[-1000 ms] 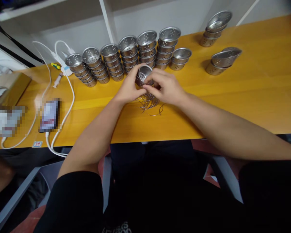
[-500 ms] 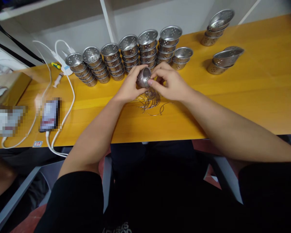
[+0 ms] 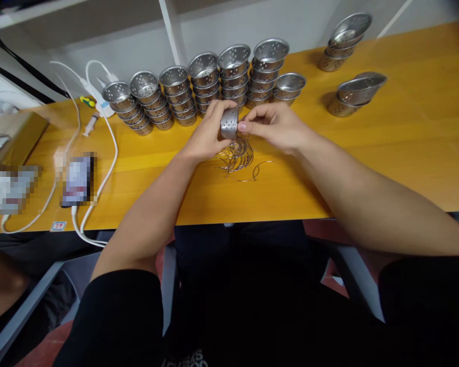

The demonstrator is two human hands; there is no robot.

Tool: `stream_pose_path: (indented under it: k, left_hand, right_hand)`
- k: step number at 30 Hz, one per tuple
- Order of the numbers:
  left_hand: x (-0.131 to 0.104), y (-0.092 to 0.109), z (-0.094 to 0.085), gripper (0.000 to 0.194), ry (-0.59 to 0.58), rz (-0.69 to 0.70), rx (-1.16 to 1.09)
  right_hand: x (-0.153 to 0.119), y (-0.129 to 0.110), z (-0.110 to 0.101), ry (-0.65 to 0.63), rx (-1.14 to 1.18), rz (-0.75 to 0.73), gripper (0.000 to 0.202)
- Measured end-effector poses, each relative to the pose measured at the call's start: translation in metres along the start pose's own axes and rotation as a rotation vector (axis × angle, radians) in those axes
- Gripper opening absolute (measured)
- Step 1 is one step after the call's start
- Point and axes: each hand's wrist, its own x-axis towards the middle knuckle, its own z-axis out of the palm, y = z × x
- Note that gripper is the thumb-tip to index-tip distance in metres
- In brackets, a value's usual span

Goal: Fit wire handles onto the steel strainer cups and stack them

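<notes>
My left hand [image 3: 210, 133] is closed around a small perforated metal cup [image 3: 228, 124], held above the table and tipped on its side, its mouth toward the right. At the cup's rim, the thumb and fingers of my right hand [image 3: 273, 125] are pinched together. Whatever lies between those fingertips is too small to make out. Just below the cup is a pile of thin curved wires [image 3: 239, 157] on the table. One loose curved wire [image 3: 257, 171] lies in front of the pile.
Stacks of perforated cups [image 3: 204, 76] line the back of the wooden table [image 3: 367, 168], with a short stack [image 3: 288, 89] beside them. Two tilted stacks [image 3: 348, 94] stand at the right. On the left lie a phone [image 3: 77, 181], white cables [image 3: 117, 148] and a syringe [image 3: 91, 125].
The cup has turned in my left hand, so its perforated side now faces me instead of its open mouth. My right hand has shifted slightly right with the rim.
</notes>
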Motion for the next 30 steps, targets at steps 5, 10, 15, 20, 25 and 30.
stream_pose_path:
  k: [5,10,15,20,25,30]
  left_hand:
    - [0.003,0.0,0.002,0.074,-0.017,0.001,-0.001]
    - [0.002,-0.006,-0.001,0.079,0.029,-0.005,0.025]
    - [-0.002,-0.015,-0.005,0.084,0.089,-0.054,0.039]
    - [-0.001,-0.016,-0.006,0.094,0.141,-0.093,0.026]
    - [-0.001,-0.017,-0.003,0.106,0.146,-0.069,-0.008]
    - [-0.003,-0.011,0.005,0.108,0.032,0.022,-0.086]
  right_hand:
    - [-0.002,-0.003,-0.001,0.012,0.035,0.014,0.078]
    - [0.002,-0.004,-0.007,0.095,-0.059,-0.046,0.083]
    - [0.005,0.014,-0.024,0.079,-0.25,-0.079,0.079]
    - [0.006,0.036,-0.03,-0.181,-0.393,-0.223,0.064]
    - [0.005,0.03,-0.036,-0.081,-0.438,-0.282,0.064]
    - [-0.001,0.01,-0.028,-0.159,-0.312,-0.353,0.064]
